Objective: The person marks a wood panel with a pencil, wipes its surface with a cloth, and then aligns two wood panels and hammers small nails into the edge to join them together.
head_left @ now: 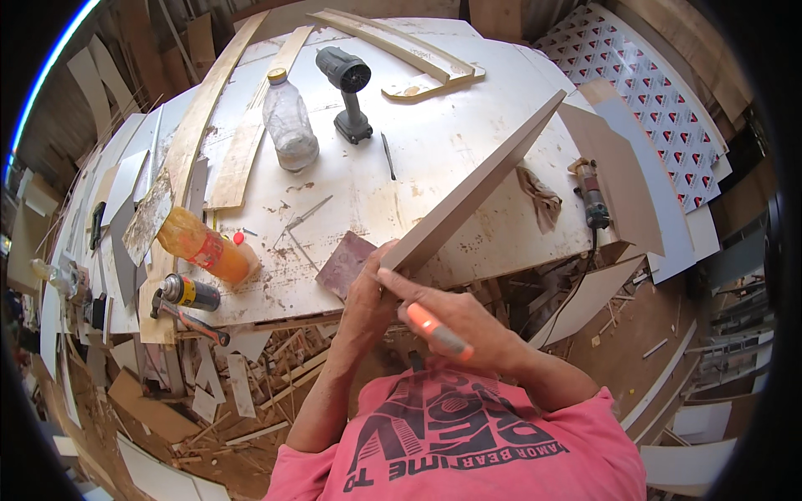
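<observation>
A long brownish-grey board point(476, 188) stands on edge, slanting from my hands toward the far right of the worktable. My left hand point(368, 288) is closed round its near end. In my right hand point(468, 321) is a hand tool with an orange and grey handle point(436, 330); its working end is hidden. The right index finger stretches to the board's near corner. Beside my left hand, a worn reddish-brown sheet point(345, 263) lies at the table's near edge.
On the white worktable point(334, 200) are a heat-gun-like grey power tool point(344, 92), a clear bottle point(289, 125), an orange-filled bottle point(205, 246), a spray can point(190, 292), and a hammer point(188, 317). A corded power tool point(591, 194) lies right. Wood scraps point(267, 384) litter the floor.
</observation>
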